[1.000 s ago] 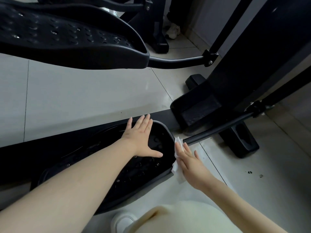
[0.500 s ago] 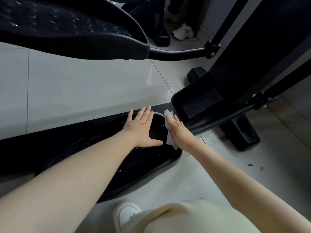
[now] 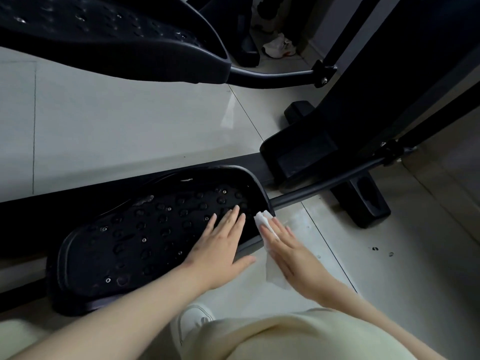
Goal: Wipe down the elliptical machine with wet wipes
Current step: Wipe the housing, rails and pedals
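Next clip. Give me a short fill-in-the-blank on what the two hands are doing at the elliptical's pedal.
1. The right hand presses a ____ wet wipe against the lower pedal's outer edge.
2. The left hand lies flat on that pedal, holding ____.
3. Near the bottom of the view, the person's foot wears a white ____.

Missing words: white; nothing; shoe

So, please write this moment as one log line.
left hand: flat on near pedal | right hand: pressing wet wipe against its rim
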